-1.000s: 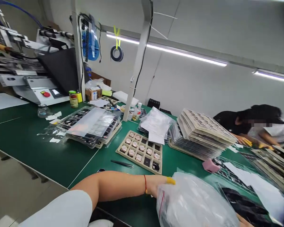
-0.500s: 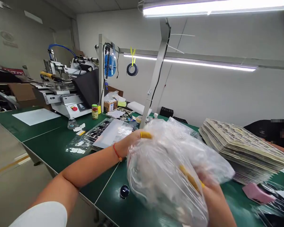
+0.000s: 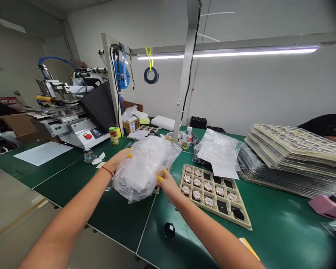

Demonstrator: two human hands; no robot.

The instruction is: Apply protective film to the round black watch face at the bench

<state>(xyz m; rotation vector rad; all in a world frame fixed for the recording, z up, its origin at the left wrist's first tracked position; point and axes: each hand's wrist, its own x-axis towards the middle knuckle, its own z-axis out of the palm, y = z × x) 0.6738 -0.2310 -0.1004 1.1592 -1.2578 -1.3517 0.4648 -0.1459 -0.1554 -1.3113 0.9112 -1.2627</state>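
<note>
Now, plastic bag [image 3: 144, 168] between both hands' fingers [image 3: 160, 178] — gripped

Bare green mat [image 3: 81, 194] left of the clear bag [image 3: 145, 168]; beige tray [image 3: 212, 188] close on its right.

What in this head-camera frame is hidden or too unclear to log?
- Contents of the clear plastic bag: blurred by crinkled film, head view.
- Left hand fingers: behind the bag.
- Co-worker's sleeve: cut off by the right edge.
- Pink object: blurred near the right edge.
- Small black object: too small to identify.
</note>
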